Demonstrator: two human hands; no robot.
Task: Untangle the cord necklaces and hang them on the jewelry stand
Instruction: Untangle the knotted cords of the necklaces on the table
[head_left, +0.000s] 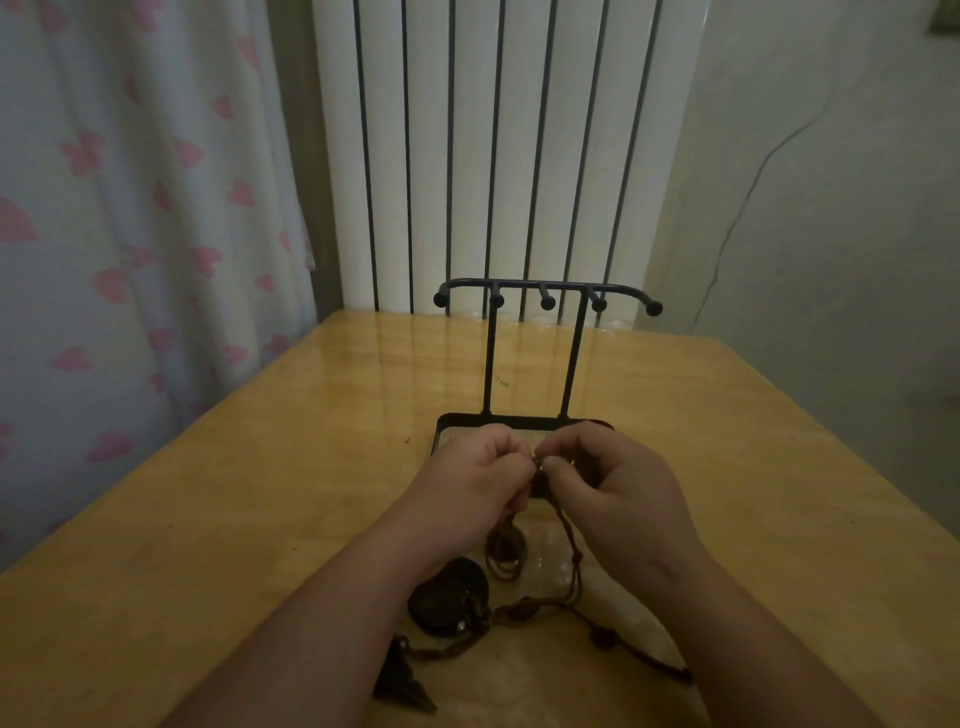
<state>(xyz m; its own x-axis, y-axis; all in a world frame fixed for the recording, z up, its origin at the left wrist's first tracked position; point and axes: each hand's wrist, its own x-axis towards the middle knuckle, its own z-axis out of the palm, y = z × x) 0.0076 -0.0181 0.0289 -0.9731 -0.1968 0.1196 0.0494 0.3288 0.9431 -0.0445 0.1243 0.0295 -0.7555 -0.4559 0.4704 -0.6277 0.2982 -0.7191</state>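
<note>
While every hook of the black metal jewelry stand (546, 297) hangs bare, our left hand (480, 480) and right hand (615, 486) pinch the tangled brown cord necklaces (519, 587), untangling barely begun.

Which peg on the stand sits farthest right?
The ball-tipped peg at the bar's right end on the jewelry stand; it curves outward past the right upright, unlike the three straight middle pegs.

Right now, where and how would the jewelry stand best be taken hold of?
Grip one thin upright post of the jewelry stand, coming from the side with a pinch. The posts stand bare between the hook bar and the base tray, which both hands partly cover.
</note>
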